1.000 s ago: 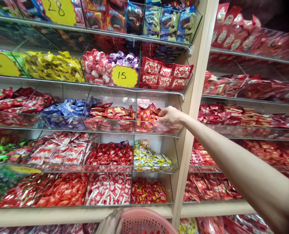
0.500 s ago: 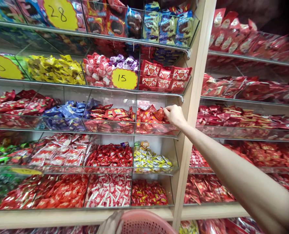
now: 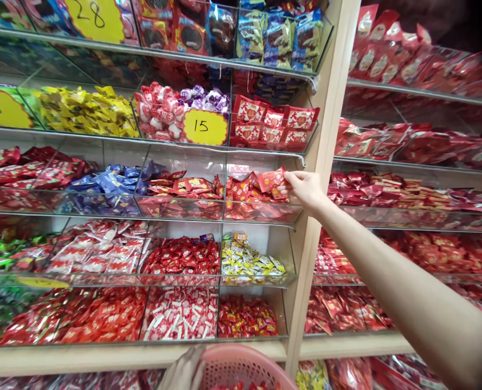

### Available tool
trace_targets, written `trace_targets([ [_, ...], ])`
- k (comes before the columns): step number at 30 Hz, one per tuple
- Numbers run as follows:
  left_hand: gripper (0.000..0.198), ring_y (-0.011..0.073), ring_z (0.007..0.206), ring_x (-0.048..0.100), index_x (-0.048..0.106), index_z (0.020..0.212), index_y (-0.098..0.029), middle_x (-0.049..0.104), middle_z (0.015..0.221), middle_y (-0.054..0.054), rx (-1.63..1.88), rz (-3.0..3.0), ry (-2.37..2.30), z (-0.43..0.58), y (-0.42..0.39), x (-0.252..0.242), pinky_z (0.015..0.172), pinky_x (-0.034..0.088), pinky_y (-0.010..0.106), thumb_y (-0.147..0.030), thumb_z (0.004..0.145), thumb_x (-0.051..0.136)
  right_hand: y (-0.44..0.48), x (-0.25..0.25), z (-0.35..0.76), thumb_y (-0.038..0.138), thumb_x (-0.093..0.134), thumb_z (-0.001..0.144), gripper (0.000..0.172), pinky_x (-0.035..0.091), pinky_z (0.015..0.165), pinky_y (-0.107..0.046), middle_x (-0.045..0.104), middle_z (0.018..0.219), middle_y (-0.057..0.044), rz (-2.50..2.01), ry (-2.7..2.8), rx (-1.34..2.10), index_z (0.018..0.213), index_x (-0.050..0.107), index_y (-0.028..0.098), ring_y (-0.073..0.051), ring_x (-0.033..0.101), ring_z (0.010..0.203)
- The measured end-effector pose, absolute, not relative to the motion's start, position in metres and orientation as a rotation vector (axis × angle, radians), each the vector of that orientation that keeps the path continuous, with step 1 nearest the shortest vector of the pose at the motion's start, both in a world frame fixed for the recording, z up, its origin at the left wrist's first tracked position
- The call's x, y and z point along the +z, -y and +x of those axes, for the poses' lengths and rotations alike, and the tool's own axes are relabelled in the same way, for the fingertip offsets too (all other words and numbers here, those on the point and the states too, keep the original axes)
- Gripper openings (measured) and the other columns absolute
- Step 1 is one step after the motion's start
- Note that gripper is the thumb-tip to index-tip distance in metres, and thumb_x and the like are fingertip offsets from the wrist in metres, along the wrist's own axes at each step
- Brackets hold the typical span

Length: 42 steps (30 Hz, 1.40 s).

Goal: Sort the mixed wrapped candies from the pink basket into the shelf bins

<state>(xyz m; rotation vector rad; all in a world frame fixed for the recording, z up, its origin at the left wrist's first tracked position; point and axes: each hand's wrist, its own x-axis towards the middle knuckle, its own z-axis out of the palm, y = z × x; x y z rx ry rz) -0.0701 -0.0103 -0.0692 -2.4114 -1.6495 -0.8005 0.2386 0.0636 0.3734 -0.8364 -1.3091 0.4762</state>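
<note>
Between the thumb and fingers of my right hand (image 3: 304, 188) is a red candy packet (image 3: 271, 182), pinched by its right end just above a bin of similar red packets (image 3: 241, 190). That bin sits at the right end of the middle shelf. Down at the bottom edge, my left hand (image 3: 184, 368) wraps over the left rim of a pink plastic basket (image 3: 244, 355) with small holes. Red wrapped pieces (image 3: 241, 385) show inside the basket. The lower part of my left hand is out of frame.
Clear dividers and front lips edge the shelf bins. A wooden upright (image 3: 326, 119) stands right of my hand's bin, with more shelves of red packets (image 3: 419, 192) beyond. A yellow price card (image 3: 205, 127) marked 15 hangs above. Yellow-white candies (image 3: 249, 260) lie in the bin below.
My right hand has drawn slightly right and back, turning the red packet so that more of its face shows. My left hand stays on the basket, whose inside shows more now.
</note>
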Motion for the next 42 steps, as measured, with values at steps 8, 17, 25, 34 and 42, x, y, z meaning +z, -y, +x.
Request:
trace_targets([
  [8,0.042,0.0194,0.113,0.056,0.054,0.124,-0.024,0.060,0.123,0.004,-0.774,-2.399,1.872,-0.058,0.019,-0.050,0.097,0.045,0.033,-0.037,0.089,0.036,-0.003,0.274,0.220,0.041,0.063,0.075,0.026,0.050,0.058,-0.021,0.067,0.064,-0.002,-0.807,1.574,0.882,0.074,0.063,0.015,-0.010,0.061,0.057],
  [17,0.037,0.0181,0.108,0.058,0.055,0.120,-0.022,0.061,0.119,0.007,-0.835,-2.510,2.055,-0.047,0.030,-0.012,0.094,0.041,0.029,-0.030,0.090,0.033,-0.001,0.074,0.187,0.050,0.053,0.078,0.035,0.043,0.049,-0.023,0.058,0.053,0.002,-1.058,1.808,1.321,0.071,0.055,0.016,-0.011,0.055,0.047],
  [25,0.037,0.0177,0.106,0.058,0.056,0.117,-0.021,0.062,0.116,0.007,-0.852,-2.562,2.017,-0.045,0.034,-0.007,0.092,0.042,0.029,-0.029,0.092,0.031,0.005,0.008,0.170,0.020,0.044,0.078,0.024,0.032,0.047,-0.020,0.050,0.048,0.004,-1.212,2.349,0.995,0.055,0.047,0.017,-0.010,0.049,0.048],
  [34,0.037,0.0176,0.108,0.058,0.056,0.119,-0.022,0.061,0.120,0.007,-0.841,-2.513,1.991,-0.049,0.030,-0.017,0.094,0.042,0.029,-0.030,0.090,0.034,0.012,0.001,0.151,0.021,0.047,0.084,0.018,0.041,0.068,-0.027,0.067,0.093,-0.009,-1.515,2.586,0.352,0.085,0.064,0.017,-0.022,0.062,0.085],
  [42,0.036,0.0178,0.109,0.058,0.058,0.118,-0.024,0.062,0.119,0.004,-0.901,-2.424,1.935,-0.057,0.018,-0.046,0.095,0.045,0.030,-0.033,0.088,0.038,0.020,0.098,0.179,0.030,0.036,0.093,0.029,0.040,0.062,-0.025,0.065,0.085,-0.006,-1.278,2.480,0.130,0.086,0.063,0.020,-0.018,0.062,0.074],
])
